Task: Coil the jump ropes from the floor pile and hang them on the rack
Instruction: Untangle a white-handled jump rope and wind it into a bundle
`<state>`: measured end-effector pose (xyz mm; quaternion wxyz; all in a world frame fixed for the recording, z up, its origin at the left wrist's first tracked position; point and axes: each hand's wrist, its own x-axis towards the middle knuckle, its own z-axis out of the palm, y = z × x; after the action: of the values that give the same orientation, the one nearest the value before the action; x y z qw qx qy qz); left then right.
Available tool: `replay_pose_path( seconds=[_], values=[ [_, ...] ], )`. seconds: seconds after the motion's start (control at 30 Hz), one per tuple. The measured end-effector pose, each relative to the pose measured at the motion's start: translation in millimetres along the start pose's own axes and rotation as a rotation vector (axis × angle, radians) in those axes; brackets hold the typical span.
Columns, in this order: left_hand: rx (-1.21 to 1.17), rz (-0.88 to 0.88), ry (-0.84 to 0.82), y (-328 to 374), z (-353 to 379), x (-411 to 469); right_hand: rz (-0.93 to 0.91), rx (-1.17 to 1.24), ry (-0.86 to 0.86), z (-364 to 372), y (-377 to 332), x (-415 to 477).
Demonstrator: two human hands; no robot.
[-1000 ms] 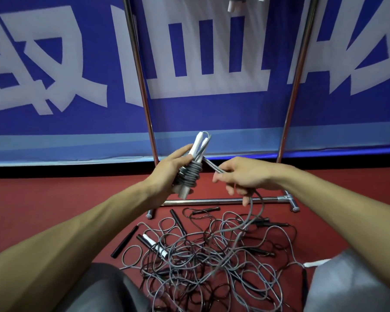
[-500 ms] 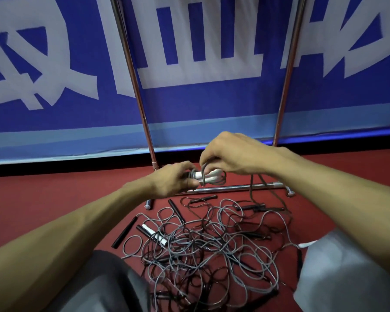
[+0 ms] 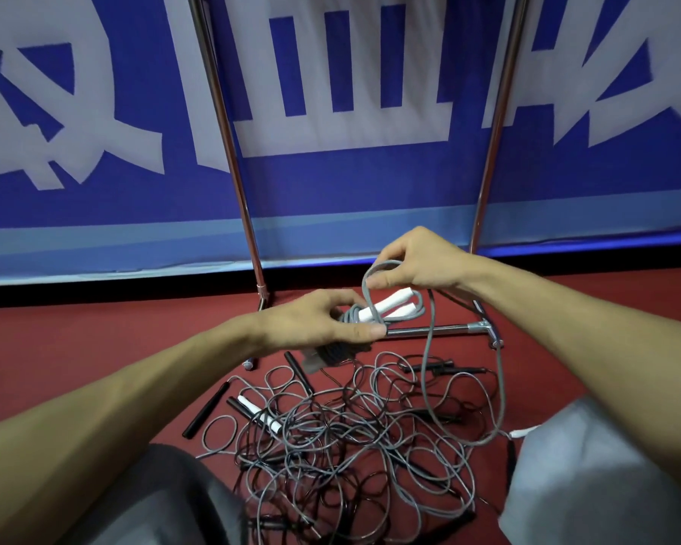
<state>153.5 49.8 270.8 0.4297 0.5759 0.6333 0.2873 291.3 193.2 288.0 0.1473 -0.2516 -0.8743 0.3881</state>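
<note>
My left hand [image 3: 323, 320] grips a grey jump rope with two white handles [image 3: 386, 306], the handles lying side by side and pointing right. Coils of its cord are wound around the handles near my fingers. My right hand [image 3: 413, 261] pinches a loop of the same grey cord just above the handles. The loose cord [image 3: 429, 348] hangs down from there into the floor pile of tangled ropes [image 3: 350, 438]. The metal rack [image 3: 229, 143] stands right behind my hands, with only its two uprights and bottom bar in view.
A blue banner with white characters [image 3: 339, 182] covers the wall behind the rack. Black handles [image 3: 207, 409] and one white handle [image 3: 258, 415] lie on the red floor at the pile's left. My knees [image 3: 590, 477] frame the pile at the bottom.
The handles have gone from upright to lying flat, lower down. My right hand has lifted a loop of cord over them and moved up and to the right.
</note>
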Motion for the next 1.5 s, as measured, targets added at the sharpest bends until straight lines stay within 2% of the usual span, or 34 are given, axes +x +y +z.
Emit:
replay_pose_path(
  seconds=[0.1,0.3,0.37,0.47,0.53,0.7,0.8,0.9,0.97,1.1,1.2,1.27,1.33,1.5],
  values=[
    [-0.14,0.004,0.118,6.2,5.9,3.6,0.068,0.065,-0.012,1.9,5.5,2.7],
    [-0.386,-0.021,0.243,1.7,-3.5,9.6,0.11,-0.058,-0.041,1.7,8.7,1.2],
    [-0.429,-0.036,0.259,0.1,-8.0,9.7,0.133,-0.07,-0.118,4.1,5.9,1.4],
    [-0.48,-0.043,0.285,1.9,-13.3,8.3,0.198,0.081,-0.285,5.4,6.1,3.7],
    [-0.542,-0.017,0.291,1.8,-15.9,8.0,0.195,0.106,-0.338,2.8,7.8,3.8],
    [-0.8,0.017,0.303,-1.8,-34.6,8.4,0.166,-0.174,-0.465,5.2,18.8,4.9],
    [-0.747,-0.082,0.404,-10.5,-44.4,8.5,0.074,-0.343,-0.434,8.3,8.3,6.7],
    [-0.467,-0.125,0.575,-17.8,-43.9,9.8,-0.068,-0.526,-0.426,13.2,-9.6,3.8],
    [-0.328,-0.132,0.62,-21.7,-43.0,9.1,-0.15,-0.571,-0.417,18.4,-20.5,-1.1],
    [0.064,-0.176,0.453,-32.0,-46.3,2.4,-0.309,-0.705,-0.315,23.7,-32.8,-5.3],
    [0.276,-0.138,0.253,-32.1,-41.8,-3.0,-0.357,-0.614,-0.251,22.6,-35.1,-8.3],
    [0.272,-0.089,0.128,-26.6,-31.5,-5.9,-0.367,-0.505,-0.185,20.7,-34.5,-7.6],
    [0.152,-0.058,0.068,-15.7,-21.9,-7.6,-0.362,-0.402,-0.074,16.8,-32.8,-3.1],
    [0.005,0.036,0.099,5.1,-17.2,-5.7,-0.246,-0.256,0.164,1.4,-19.2,4.8]
  ],
)
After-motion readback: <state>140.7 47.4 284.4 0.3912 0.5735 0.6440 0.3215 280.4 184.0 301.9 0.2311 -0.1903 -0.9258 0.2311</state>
